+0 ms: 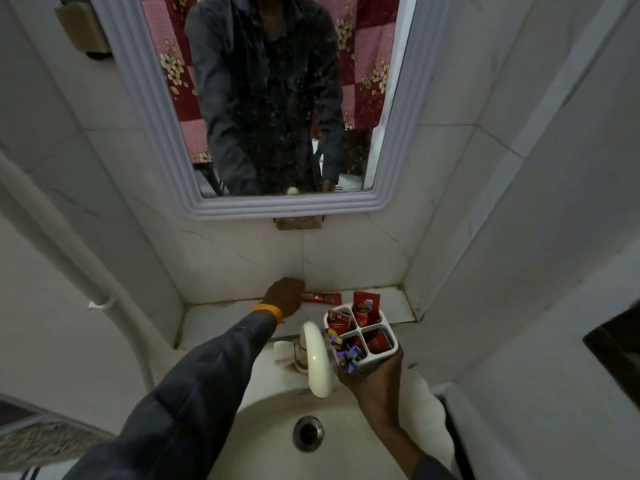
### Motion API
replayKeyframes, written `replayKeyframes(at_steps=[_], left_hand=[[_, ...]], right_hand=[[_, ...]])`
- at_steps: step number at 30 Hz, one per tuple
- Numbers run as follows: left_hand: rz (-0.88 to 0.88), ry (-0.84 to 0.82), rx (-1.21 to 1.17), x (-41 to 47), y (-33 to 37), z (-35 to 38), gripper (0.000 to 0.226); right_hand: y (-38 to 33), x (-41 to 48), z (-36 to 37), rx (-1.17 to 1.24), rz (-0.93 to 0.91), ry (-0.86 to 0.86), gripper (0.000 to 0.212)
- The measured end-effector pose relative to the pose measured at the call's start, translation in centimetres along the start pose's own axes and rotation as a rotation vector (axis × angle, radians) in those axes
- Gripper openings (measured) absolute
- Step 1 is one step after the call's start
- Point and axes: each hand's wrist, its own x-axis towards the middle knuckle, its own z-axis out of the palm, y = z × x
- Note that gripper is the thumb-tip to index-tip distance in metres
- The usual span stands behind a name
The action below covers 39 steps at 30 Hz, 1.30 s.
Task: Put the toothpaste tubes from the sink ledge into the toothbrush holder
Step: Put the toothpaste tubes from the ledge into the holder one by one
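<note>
Tube (322,298) end — under left hand (284,297)

Five toothpaste tubes (322,298) — one holder (360,337)

The ledge (391,306) is a narrow strip boxed in by the back wall (346,265) and a side wall (450,271) on the right. Its right end lies bare; the left part is taken by the left hand (282,296) and a red tube (322,298) just beside it. The tap (317,358) rises in front of the ledge, close beside the holder (360,337), whose four cells all hold something. The basin (277,427) below is open.
</note>
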Motion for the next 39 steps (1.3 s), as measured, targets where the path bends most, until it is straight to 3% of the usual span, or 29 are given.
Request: replayKeyframes(at_steps=[11,14,17,20,23,28,33,39], left_hand=[[0.003,-0.114,0.142,1.0,1.9,3.2,0.040],[-0.095,-0.080,0.000,0.5,1.8,3.2,0.048],[-0.147,-0.005,-0.271,-0.5,2.2,1.4,0.037],[-0.052,0.045,-0.608,-2.0,3.7,-2.1,0.017],[0.133,0.004,-0.715,-3.5,6.1,-5.7,0.017],[0.315,-0.164,-0.564,-4.6,10.8,-7.0,0.037],[0.372,-0.191,-0.285,-4.6,12.5,-3.5,0.047],[0.449,-0.202,-0.245,-5.1,12.5,-3.2,0.028]], right_hand=[[1.2,0.3,0.0,-0.042,0.050,0.048,0.130],[1.2,0.3,-0.1,-0.036,0.061,0.047,0.129],[1.0,0.2,-0.1,-0.035,0.081,0.041,0.134],[1.0,0.0,-0.2,-0.024,0.095,0.045,0.134],[0.7,-0.1,-0.2,-0.029,0.089,0.043,0.131],[-0.4,-0.2,0.1,-0.081,0.055,0.082,0.126],[-0.7,-0.1,-0.1,-0.095,0.069,0.073,0.127],[-0.3,-0.1,0.0,-0.074,0.116,0.100,0.129]])
